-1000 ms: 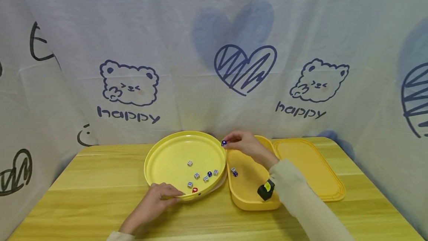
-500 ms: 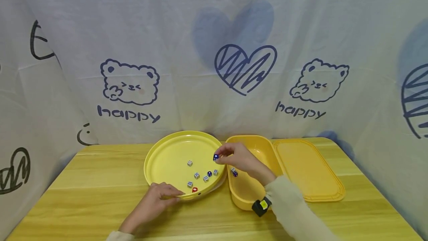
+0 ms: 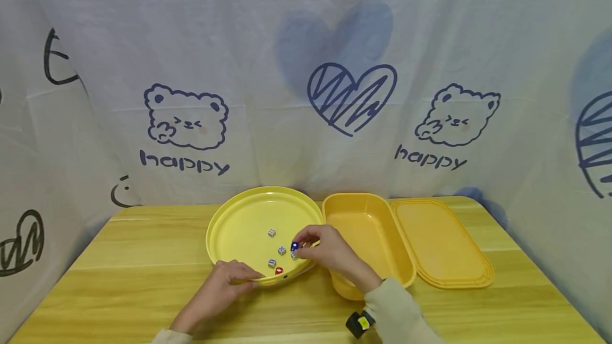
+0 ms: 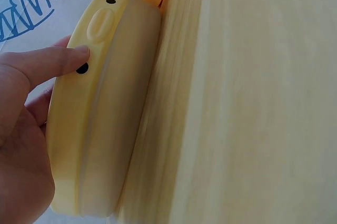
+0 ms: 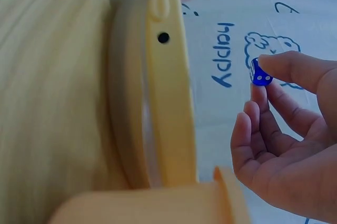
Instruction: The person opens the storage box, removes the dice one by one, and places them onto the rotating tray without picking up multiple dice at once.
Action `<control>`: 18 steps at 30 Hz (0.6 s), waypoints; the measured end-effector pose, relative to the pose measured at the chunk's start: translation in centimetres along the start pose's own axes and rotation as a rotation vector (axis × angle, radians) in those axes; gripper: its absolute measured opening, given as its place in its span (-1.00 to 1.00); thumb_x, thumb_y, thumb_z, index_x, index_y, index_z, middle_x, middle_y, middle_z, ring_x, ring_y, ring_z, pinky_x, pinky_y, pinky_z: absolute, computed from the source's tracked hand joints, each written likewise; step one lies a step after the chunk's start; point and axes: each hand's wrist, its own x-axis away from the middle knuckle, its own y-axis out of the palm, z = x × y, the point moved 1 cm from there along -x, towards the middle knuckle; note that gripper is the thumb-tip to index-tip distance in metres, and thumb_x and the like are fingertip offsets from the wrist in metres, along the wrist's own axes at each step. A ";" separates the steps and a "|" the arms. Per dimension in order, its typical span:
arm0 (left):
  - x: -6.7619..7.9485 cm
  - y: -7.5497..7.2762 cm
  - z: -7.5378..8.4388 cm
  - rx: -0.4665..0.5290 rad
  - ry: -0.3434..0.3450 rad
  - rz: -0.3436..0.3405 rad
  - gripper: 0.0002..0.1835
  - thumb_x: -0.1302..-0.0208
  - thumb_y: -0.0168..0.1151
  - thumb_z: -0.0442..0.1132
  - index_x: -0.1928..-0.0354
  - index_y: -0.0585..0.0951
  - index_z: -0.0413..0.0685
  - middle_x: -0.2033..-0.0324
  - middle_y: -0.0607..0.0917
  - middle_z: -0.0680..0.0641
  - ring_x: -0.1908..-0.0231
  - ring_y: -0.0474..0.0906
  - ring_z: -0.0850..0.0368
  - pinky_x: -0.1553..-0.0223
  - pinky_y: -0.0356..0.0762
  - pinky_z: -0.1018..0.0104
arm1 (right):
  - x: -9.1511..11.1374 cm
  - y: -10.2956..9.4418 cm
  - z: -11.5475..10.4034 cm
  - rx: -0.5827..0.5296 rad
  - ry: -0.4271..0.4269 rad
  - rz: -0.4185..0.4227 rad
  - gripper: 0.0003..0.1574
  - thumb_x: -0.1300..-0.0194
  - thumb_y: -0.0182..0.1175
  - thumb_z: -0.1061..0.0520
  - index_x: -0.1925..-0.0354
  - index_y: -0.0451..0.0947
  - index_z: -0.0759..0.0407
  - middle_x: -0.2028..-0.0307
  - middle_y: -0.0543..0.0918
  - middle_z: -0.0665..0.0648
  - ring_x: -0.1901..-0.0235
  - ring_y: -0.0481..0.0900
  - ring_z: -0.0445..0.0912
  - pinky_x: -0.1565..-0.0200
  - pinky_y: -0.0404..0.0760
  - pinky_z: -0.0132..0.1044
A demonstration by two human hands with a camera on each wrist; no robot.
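In the head view my left hand (image 3: pixel 222 286) holds the front rim of a round yellow tray (image 3: pixel 239 203). The left wrist view shows its thumb on the outer wall, beside a black dot. My right hand (image 3: pixel 334 251) is over the tray's right side, pinching a blue die (image 5: pixel 260 74) with white pips between thumb and fingertips. Inside the tray lie a red die (image 3: pixel 279 271) and several white dice, among them one white die (image 3: pixel 271 232) farther back. Right under the held die another white die is partly covered. The hand hides that side of the tray.
Right of the tray stands a deep orange box (image 3: pixel 370 227), its near left part behind my right hand and wrist. A flat orange lid (image 3: pixel 444 243) lies beside it on the wooden table (image 3: pixel 143 259). A printed curtain (image 3: pixel 268 147) hangs behind.
My right hand has carried the blue die from the box's back left corner leftward and nearer, over the tray's dice. My left hand stays on the rim.
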 end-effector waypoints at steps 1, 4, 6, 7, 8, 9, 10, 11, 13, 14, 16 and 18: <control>0.0 0.0 0.0 0.002 -0.001 0.000 -0.85 -0.10 0.38 -0.41 0.25 0.75 -0.18 0.35 0.75 0.04 0.33 0.58 0.25 0.31 0.49 0.35 | 0.0 0.2 0.0 0.000 0.003 0.002 -0.84 -0.13 0.38 0.22 0.27 0.64 0.24 0.39 0.59 -0.01 0.33 0.47 -0.14 0.32 0.50 -0.35; 0.0 0.0 0.0 0.014 -0.008 0.000 -0.85 -0.09 0.39 -0.42 0.26 0.75 -0.18 0.35 0.76 0.03 0.33 0.58 0.25 0.32 0.51 0.35 | 0.1 0.8 0.1 -0.008 0.000 0.007 -0.83 -0.11 0.39 0.24 0.28 0.63 0.26 0.42 0.58 0.00 0.36 0.48 -0.14 0.33 0.50 -0.36; 0.0 0.0 -0.1 0.019 -0.012 0.000 -0.86 -0.09 0.39 -0.41 0.26 0.75 -0.18 0.35 0.76 0.03 0.33 0.58 0.26 0.32 0.51 0.35 | 0.0 1.1 0.2 -0.004 -0.012 0.016 -0.82 -0.10 0.40 0.24 0.30 0.63 0.27 0.44 0.58 0.00 0.38 0.49 -0.15 0.33 0.51 -0.36; 0.0 0.0 -0.1 0.021 -0.012 -0.001 -0.85 -0.09 0.39 -0.41 0.26 0.75 -0.18 0.35 0.76 0.03 0.33 0.58 0.26 0.32 0.51 0.35 | 0.0 1.2 0.2 0.003 -0.016 0.022 -0.81 -0.09 0.40 0.24 0.30 0.63 0.28 0.45 0.57 -0.01 0.39 0.49 -0.15 0.32 0.51 -0.36; 0.0 0.0 -0.1 0.022 -0.011 0.000 -0.85 -0.09 0.39 -0.41 0.25 0.75 -0.18 0.35 0.76 0.03 0.33 0.58 0.26 0.33 0.51 0.36 | 0.0 1.4 0.3 0.007 -0.020 0.027 -0.81 -0.08 0.41 0.24 0.31 0.62 0.28 0.45 0.58 -0.01 0.39 0.49 -0.16 0.32 0.51 -0.36; 0.0 -0.1 -0.1 0.021 -0.008 0.002 -0.85 -0.09 0.39 -0.42 0.26 0.75 -0.18 0.35 0.76 0.03 0.34 0.58 0.26 0.33 0.51 0.36 | 0.0 1.5 0.4 0.011 -0.022 0.029 -0.80 -0.08 0.41 0.23 0.31 0.62 0.27 0.45 0.58 -0.01 0.39 0.49 -0.16 0.33 0.50 -0.36; 0.0 -0.1 -0.2 0.020 -0.004 0.004 -0.85 -0.09 0.39 -0.42 0.26 0.75 -0.18 0.35 0.76 0.03 0.34 0.58 0.26 0.34 0.50 0.36 | 0.0 1.7 0.5 0.011 -0.021 0.030 -0.80 -0.08 0.41 0.23 0.31 0.62 0.27 0.46 0.58 -0.02 0.39 0.50 -0.16 0.33 0.50 -0.35; 0.0 -0.1 -0.2 0.020 -0.002 0.005 -0.85 -0.09 0.39 -0.42 0.26 0.75 -0.18 0.35 0.76 0.03 0.34 0.58 0.26 0.34 0.50 0.36 | 0.0 1.9 0.6 0.008 -0.018 0.028 -0.80 -0.08 0.41 0.23 0.31 0.62 0.26 0.45 0.58 -0.02 0.39 0.50 -0.16 0.33 0.50 -0.35; -0.1 0.0 -0.2 0.019 0.003 0.008 -0.85 -0.09 0.39 -0.43 0.26 0.75 -0.19 0.36 0.76 0.03 0.35 0.58 0.27 0.35 0.50 0.37 | -0.1 2.2 0.8 0.007 -0.018 0.022 -0.80 -0.07 0.41 0.22 0.31 0.62 0.25 0.46 0.58 -0.03 0.38 0.50 -0.17 0.34 0.49 -0.35; -0.1 0.0 -0.2 0.019 0.004 0.009 -0.85 -0.09 0.39 -0.43 0.26 0.75 -0.19 0.36 0.76 0.03 0.35 0.58 0.27 0.35 0.50 0.37 | -0.1 2.4 0.9 0.004 -0.024 0.019 -0.81 -0.08 0.41 0.22 0.31 0.63 0.24 0.46 0.59 -0.03 0.38 0.50 -0.16 0.34 0.49 -0.35; -0.1 0.0 -0.2 0.016 0.005 0.008 -0.85 -0.09 0.39 -0.43 0.26 0.75 -0.18 0.36 0.76 0.03 0.35 0.58 0.27 0.35 0.50 0.37 | -0.1 2.7 1.0 0.007 -0.034 0.014 -0.81 -0.08 0.41 0.22 0.30 0.63 0.23 0.45 0.59 -0.03 0.38 0.50 -0.16 0.34 0.49 -0.35; -0.1 0.0 -0.2 0.017 0.005 0.006 -0.85 -0.09 0.38 -0.43 0.26 0.75 -0.18 0.36 0.76 0.03 0.35 0.57 0.27 0.36 0.50 0.37 | -0.2 3.0 1.1 0.010 -0.051 0.012 -0.82 -0.08 0.41 0.23 0.30 0.64 0.24 0.45 0.59 -0.03 0.39 0.50 -0.17 0.34 0.49 -0.35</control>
